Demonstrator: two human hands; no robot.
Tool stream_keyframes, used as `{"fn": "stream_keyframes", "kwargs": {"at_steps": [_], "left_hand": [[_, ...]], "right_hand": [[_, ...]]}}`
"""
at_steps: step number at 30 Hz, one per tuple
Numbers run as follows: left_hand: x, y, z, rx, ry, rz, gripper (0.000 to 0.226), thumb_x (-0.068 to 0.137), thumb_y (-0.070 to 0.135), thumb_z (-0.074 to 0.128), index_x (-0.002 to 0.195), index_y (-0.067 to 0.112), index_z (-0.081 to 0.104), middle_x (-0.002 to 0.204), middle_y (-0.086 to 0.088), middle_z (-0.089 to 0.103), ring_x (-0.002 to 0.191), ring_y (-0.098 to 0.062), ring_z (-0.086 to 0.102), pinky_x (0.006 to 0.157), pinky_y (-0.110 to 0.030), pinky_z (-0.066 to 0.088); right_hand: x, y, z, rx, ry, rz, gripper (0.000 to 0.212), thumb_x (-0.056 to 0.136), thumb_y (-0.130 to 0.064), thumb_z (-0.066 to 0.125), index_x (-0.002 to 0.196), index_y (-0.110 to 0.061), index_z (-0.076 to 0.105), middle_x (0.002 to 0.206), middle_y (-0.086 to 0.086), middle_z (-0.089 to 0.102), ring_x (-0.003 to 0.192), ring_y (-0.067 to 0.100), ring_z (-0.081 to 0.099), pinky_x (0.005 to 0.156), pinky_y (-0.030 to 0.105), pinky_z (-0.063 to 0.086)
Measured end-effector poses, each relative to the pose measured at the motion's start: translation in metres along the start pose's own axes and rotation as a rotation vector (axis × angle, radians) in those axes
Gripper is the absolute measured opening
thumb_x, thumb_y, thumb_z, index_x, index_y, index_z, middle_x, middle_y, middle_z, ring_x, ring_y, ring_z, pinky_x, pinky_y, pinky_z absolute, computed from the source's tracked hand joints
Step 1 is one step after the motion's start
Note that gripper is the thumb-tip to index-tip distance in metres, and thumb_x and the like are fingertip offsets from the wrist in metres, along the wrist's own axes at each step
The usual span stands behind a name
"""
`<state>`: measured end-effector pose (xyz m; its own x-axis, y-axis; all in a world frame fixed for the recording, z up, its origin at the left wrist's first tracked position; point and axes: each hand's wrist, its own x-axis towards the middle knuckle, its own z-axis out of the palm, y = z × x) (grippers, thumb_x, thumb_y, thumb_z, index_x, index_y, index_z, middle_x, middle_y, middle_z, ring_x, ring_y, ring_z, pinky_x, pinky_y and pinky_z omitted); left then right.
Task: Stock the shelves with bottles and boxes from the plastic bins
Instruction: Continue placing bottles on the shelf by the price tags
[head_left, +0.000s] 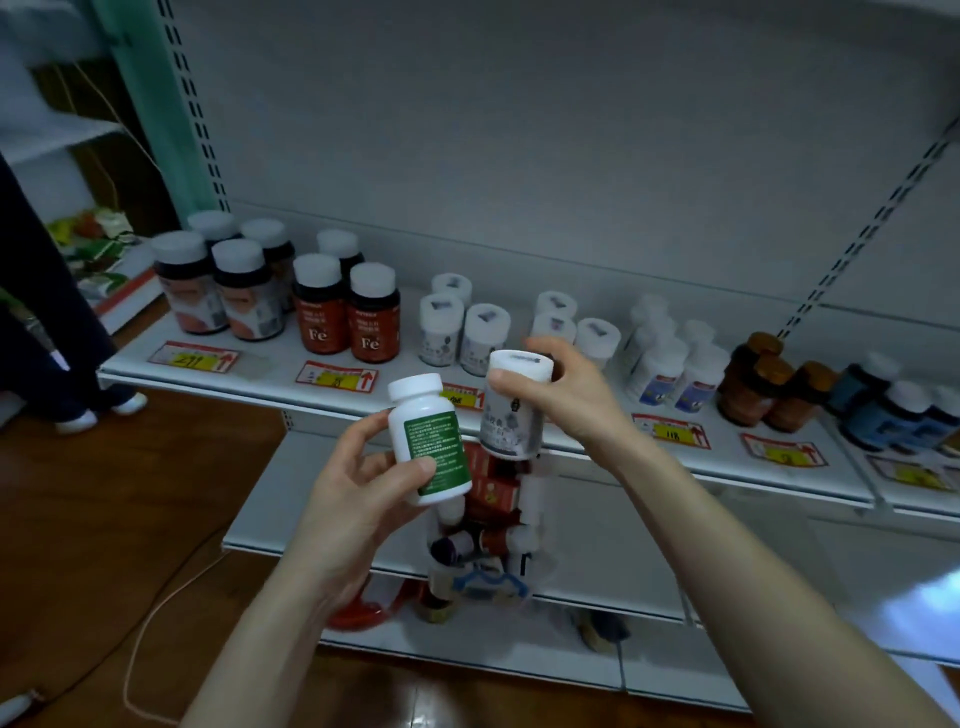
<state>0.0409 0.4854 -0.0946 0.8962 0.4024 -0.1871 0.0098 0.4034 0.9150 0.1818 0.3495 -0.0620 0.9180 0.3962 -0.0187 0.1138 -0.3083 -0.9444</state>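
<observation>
while the left hand (358, 483) grips it, green-label bottle (428, 441) stands upright.

two hands (353, 483) (569, 397), two held bottles (428, 441) (511, 410), three red fe bottles (319, 317) (373, 322) (340, 244)

White shelf (270, 371): bottle rows (332, 306), price tags (336, 376).

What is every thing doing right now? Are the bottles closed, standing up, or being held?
Green-label bottle, cap on, held tilted in the left hand.
Grey-label bottle, lid on, gripped near the top by the right hand.
Fe bottles, capped, standing upright on the shelf.
Small white bottles, capped, upright on the shelf.
</observation>
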Motion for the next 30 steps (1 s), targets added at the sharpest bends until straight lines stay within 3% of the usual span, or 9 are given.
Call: {"fn": "stream_keyframes", "kwargs": {"at_steps": [2, 4, 9, 13, 16, 20, 24, 30], "left_hand": [[0.007, 0.004, 0.001, 0.002, 0.020, 0.016, 0.046, 0.079, -0.005, 0.060, 0.118, 0.017, 0.053, 0.079, -0.009, 0.069, 0.077, -0.021, 0.067, 0.068, -0.030, 0.057], [0.015, 0.007, 0.003, -0.002, 0.042, 0.032, 0.046, 0.079, -0.005, 0.060, 0.120, 0.015, 0.052, 0.076, -0.007, 0.069, 0.078, -0.022, 0.066, 0.068, -0.030, 0.057], [0.042, 0.017, 0.013, 0.000, 0.077, 0.071, 0.048, 0.079, -0.002, 0.061, 0.122, 0.017, 0.051, 0.080, -0.008, 0.071, 0.082, -0.024, 0.067, 0.072, -0.033, 0.056], [0.064, 0.022, 0.022, 0.000, 0.087, 0.100, 0.054, 0.073, -0.001, 0.071, 0.121, 0.017, 0.052, 0.082, -0.006, 0.071, 0.078, -0.019, 0.068, 0.064, -0.028, 0.058], [0.077, 0.023, 0.027, 0.007, 0.100, 0.120, 0.048, 0.074, -0.001, 0.071, 0.115, 0.019, 0.055, 0.080, -0.005, 0.072, 0.073, -0.016, 0.068, 0.064, -0.029, 0.056], [0.090, 0.022, 0.033, 0.023, 0.123, 0.130, 0.048, 0.066, 0.004, 0.074, 0.107, 0.023, 0.058, 0.087, -0.012, 0.071, 0.080, -0.026, 0.067, 0.078, -0.041, 0.055], [0.099, 0.021, 0.035, 0.033, 0.158, 0.138, 0.049, 0.062, 0.011, 0.072, 0.106, 0.026, 0.058, 0.083, -0.009, 0.071, 0.077, -0.023, 0.068, 0.072, -0.035, 0.056], [0.109, 0.018, 0.036, 0.058, 0.209, 0.146, 0.041, 0.078, -0.002, 0.063, 0.102, 0.030, 0.056, 0.085, -0.010, 0.071, 0.078, -0.023, 0.070, 0.068, -0.030, 0.057]], "right_hand": [[0.016, -0.010, -0.004, -0.100, -0.044, -0.013, 0.045, 0.075, -0.029, 0.074, 0.114, -0.015, 0.057, 0.099, -0.006, 0.060, 0.079, 0.002, 0.056, 0.060, 0.008, 0.043], [0.032, -0.020, -0.010, -0.196, -0.103, -0.032, 0.043, 0.076, -0.026, 0.072, 0.115, -0.012, 0.059, 0.110, -0.001, 0.061, 0.093, 0.007, 0.056, 0.071, 0.016, 0.043], [0.072, -0.051, -0.027, -0.372, -0.174, -0.151, 0.033, 0.077, -0.015, 0.067, 0.108, -0.007, 0.059, 0.112, 0.009, 0.062, 0.093, 0.019, 0.059, 0.069, 0.026, 0.049], [0.110, -0.067, -0.041, -0.341, -0.226, -0.271, 0.035, 0.076, -0.012, 0.070, 0.105, -0.025, 0.056, 0.109, -0.009, 0.056, 0.101, 0.010, 0.055, 0.074, 0.016, 0.044], [0.136, -0.069, -0.049, -0.352, -0.219, -0.352, 0.038, 0.075, -0.008, 0.072, 0.106, -0.023, 0.057, 0.110, -0.007, 0.056, 0.095, 0.011, 0.056, 0.077, 0.021, 0.047], [0.173, -0.063, -0.053, -0.516, -0.214, -0.432, 0.042, 0.073, -0.005, 0.072, 0.112, -0.014, 0.059, 0.111, -0.001, 0.057, 0.096, 0.011, 0.053, 0.082, 0.025, 0.044], [0.203, -0.055, -0.048, -0.620, -0.228, -0.411, 0.046, 0.074, -0.004, 0.069, 0.118, -0.012, 0.057, 0.120, 0.004, 0.056, 0.096, 0.009, 0.049, 0.073, 0.014, 0.033], [0.229, -0.034, -0.033, -0.720, -0.350, -0.347, 0.046, 0.075, -0.004, 0.066, 0.119, -0.011, 0.054, 0.126, 0.008, 0.053, 0.097, 0.010, 0.049, 0.077, 0.019, 0.035]]}}
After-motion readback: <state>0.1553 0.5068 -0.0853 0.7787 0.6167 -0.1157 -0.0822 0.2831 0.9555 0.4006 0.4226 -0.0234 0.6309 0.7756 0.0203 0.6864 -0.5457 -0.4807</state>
